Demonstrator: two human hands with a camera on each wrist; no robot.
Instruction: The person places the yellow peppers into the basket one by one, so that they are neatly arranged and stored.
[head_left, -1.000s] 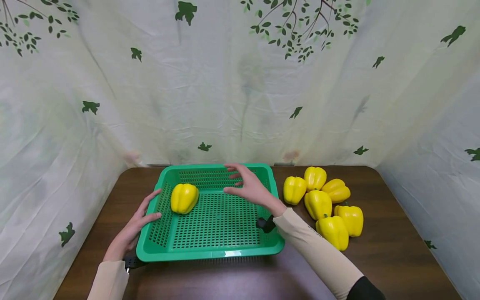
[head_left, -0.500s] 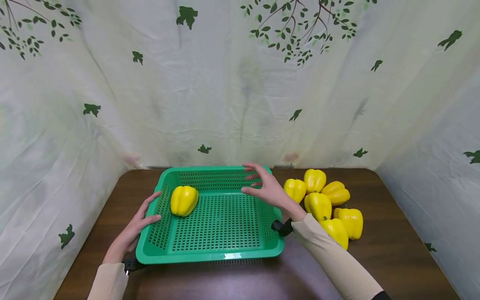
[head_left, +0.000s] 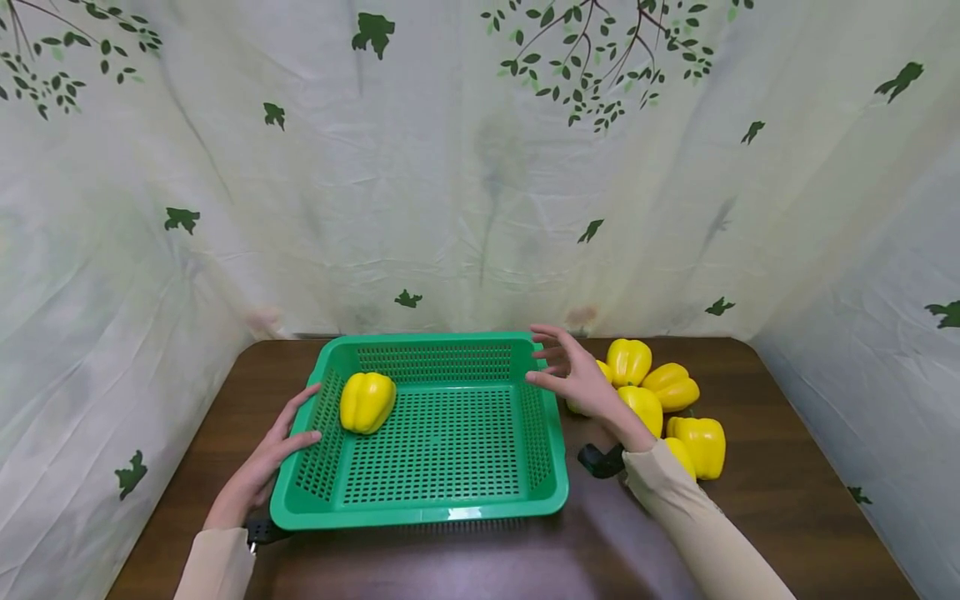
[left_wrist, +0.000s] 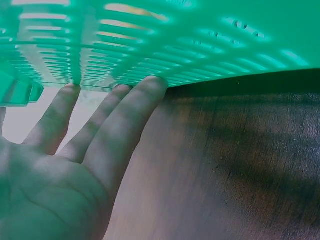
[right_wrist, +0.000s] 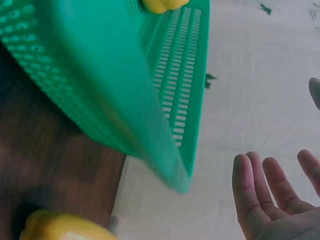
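Observation:
In the head view a green plastic basket (head_left: 435,510) with slotted walls stands on the table. One yellow bell pepper (head_left: 367,402) lies inside near its left wall. My left hand (head_left: 262,467) rests at the basket's left side, its thumb over the rim. Straight fingers (left_wrist: 127,115) touch the slotted outer wall in the left wrist view. Above the basket's right rim hovers my right hand (head_left: 576,375), its fingers spread and holding nothing. Just beyond it sits a group of several yellow bell peppers (head_left: 670,387), some partly hidden behind this hand and forearm.
The dark wooden table (head_left: 787,517) ends at a pale curtain (head_left: 450,183) with leaf prints, which hangs behind and at both sides. Part of a yellow pepper (right_wrist: 65,229) shows low in the right wrist view, on the table beside the basket.
My right hand has moved right, from over the middle of the basket to its right rim, staying empty. The left hand and the pepper in the basket have stayed put.

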